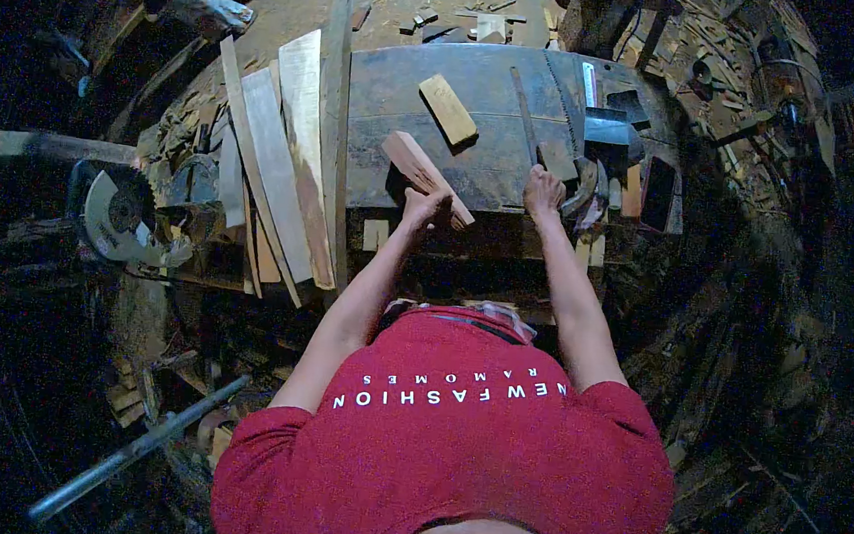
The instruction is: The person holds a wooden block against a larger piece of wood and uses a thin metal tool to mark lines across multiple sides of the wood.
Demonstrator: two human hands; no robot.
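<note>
We take the pale wooden block (447, 110), lying alone near the middle of the dark surface (387, 78), as our landmark. Just nearer to us than that block, and a little to its left, the reddish wooden piece (415, 164) slants toward the front edge of the surface; our left grip (424, 209) is wrapped around its near end — in the shadow there, we cannot tell whether the wood lies flat or is partly lifted. To the right of the pale block stretches a slim, dark tool (522, 111), and our right grip (544, 192) is clenched around its near end, with a small brown offcut (560, 162) just beside the knuckles. Farther right of the block we see a toothed blade (565, 95), then a blue case (607, 130) and a dark flat rectangle (659, 192). To the block's left, several long boards (304, 107) lie side by side, and well beyond them — farther left and nearer to us — stands a circular saw (120, 213). Past the boards, on the block's far left, another person (204, 6) is in view.
</note>
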